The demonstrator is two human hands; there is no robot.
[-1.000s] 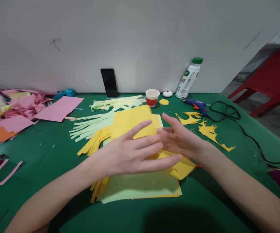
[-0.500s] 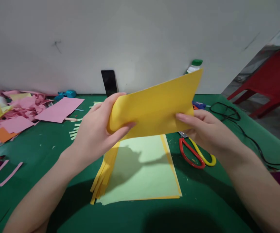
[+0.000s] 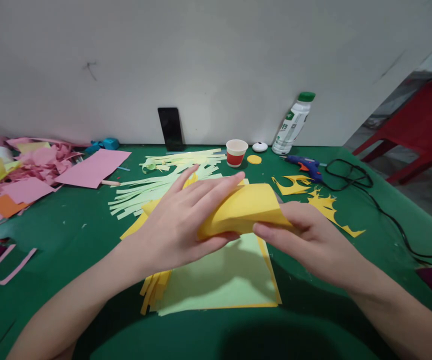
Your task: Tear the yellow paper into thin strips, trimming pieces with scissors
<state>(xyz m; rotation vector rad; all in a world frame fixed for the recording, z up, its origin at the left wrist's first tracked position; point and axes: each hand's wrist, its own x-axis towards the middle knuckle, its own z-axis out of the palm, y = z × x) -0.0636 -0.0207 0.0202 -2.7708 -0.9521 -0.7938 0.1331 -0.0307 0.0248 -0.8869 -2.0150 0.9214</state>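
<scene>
Both my hands hold a sheet of yellow paper (image 3: 248, 207), which is bent over into a curved fold above the table. My left hand (image 3: 186, 220) wraps the rounded left end, its thumb underneath and its fingers spread across the top. At the right edge, my right hand (image 3: 309, 232) pinches the paper between thumb and fingers; some of those fingers are hidden behind it. Below lies a pale green sheet (image 3: 216, 285) on top of yellow sheets, with yellow strips (image 3: 158, 290) along the left side. The scissors are not visible.
Fringed pale green paper (image 3: 137, 192), a paper cup (image 3: 236, 153), a bottle (image 3: 293, 125) and a glue gun (image 3: 306, 165) with its cord stand or lie behind. Yellow scraps (image 3: 326, 205) are at right, pink paper (image 3: 92, 170) at left. A phone (image 3: 171, 129) leans on the wall.
The yellow paper has come down and bent over into a fold. My left hand has moved right over it. The red-and-yellow scissors seen below my right hand are out of sight.
</scene>
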